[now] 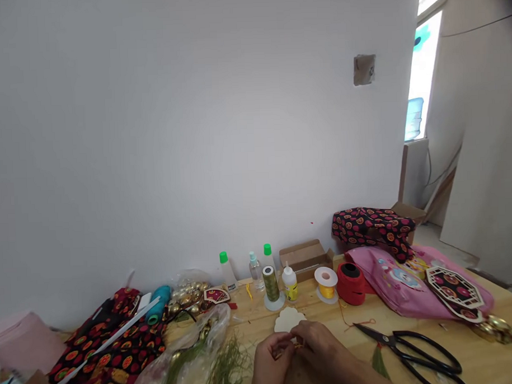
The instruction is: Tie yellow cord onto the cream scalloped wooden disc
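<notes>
Pale wood: the tabletop (336, 319) carries the work, with the left hand (270, 356) and right hand (315, 338) together at its near edge. Between the fingers shows a small yellowish piece (299, 345), largely hidden; cannot tell what it is, or which hand, if either, is clamped on it. Holding it low and close probably suits fine fingertip control.

Cream scalloped disc (288, 318) lies just beyond the fingertips; its near edge is partly hidden, contact with the hands uncertain.

Placement: olive thread cone (270, 284), glue bottle (290, 284), yellow cord spool (326, 287) and red thread cone (351, 285) stand in a loose row toward the wall, presumably to leave working room in front while staying reachable. Black-handled scissors (387, 340) lie to the right, blades toward the hands, handles outward, likely handy for the right hand. Loose green strands (228, 367) lie left of the left hand.

Pose: right forearm enters from lower right, wrist angled inward, fingers bent over toward the left. Left hand rises from the bottom edge, more upright, fingers curled to meet the right's.
</notes>
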### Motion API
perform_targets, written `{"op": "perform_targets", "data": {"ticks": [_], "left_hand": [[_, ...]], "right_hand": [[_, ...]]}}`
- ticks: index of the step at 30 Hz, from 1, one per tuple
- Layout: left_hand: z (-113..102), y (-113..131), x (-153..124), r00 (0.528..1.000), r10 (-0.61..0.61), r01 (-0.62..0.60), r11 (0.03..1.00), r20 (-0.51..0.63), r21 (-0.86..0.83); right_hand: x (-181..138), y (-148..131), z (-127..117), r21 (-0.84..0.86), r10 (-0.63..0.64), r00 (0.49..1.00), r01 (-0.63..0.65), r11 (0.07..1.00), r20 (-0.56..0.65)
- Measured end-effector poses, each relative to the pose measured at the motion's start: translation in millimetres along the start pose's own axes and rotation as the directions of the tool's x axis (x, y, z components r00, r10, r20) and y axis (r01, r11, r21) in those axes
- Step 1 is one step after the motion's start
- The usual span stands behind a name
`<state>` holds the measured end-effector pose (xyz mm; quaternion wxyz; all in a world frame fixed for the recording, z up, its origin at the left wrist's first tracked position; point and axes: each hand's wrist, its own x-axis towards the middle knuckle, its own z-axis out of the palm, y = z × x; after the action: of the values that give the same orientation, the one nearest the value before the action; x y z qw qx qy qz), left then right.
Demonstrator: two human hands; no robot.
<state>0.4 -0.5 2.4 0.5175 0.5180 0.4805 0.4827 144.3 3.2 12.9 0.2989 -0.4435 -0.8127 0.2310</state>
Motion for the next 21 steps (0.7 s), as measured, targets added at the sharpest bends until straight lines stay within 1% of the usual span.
{"op": "perform_targets", "data": {"ticks": [2,4,8,11,13,16,18,21], "left_hand": [[-2,-5,2,1.000,0.024,-0.025,0.998,0.012,0.059],[-5,-9,4,0.999,0.030,-0.033,0.993,0.027,0.112],[-9,-12,6,0.996,-0.014,0.002,0.991,0.089,0.134],[-10,-9,4,0.999,-0.009,0.002,0.984,0.036,0.176],[-8,-6,2,1.000,0.009,-0.011,0.981,0.010,0.195],[-4,-4,-1,1.000,-0.006,0.003,0.980,0.017,0.198],[-2,-2,-4,1.000,-0.004,-0.001,0.975,0.022,0.224],[0,4,-7,0.999,0.020,-0.027,0.954,0.028,0.300]], "right_hand": [[-1,8,4,0.000,0.012,1.000,-0.012,1.000,-0.024],[-1,12,8,-0.017,0.022,1.000,-0.022,1.000,-0.010],[0,9,12,-0.151,0.073,0.994,-0.059,0.987,0.083],[-1,4,12,-0.238,0.090,0.990,-0.062,0.969,0.110],[-4,1,10,-0.250,0.078,0.995,-0.058,0.966,0.069],[-7,-2,4,-0.240,0.031,1.000,-0.030,0.970,-0.001],[-9,-4,-3,-0.231,-0.018,1.000,0.018,0.973,0.000],[-8,-8,-17,-0.217,-0.091,0.995,0.098,0.971,0.044]]}}
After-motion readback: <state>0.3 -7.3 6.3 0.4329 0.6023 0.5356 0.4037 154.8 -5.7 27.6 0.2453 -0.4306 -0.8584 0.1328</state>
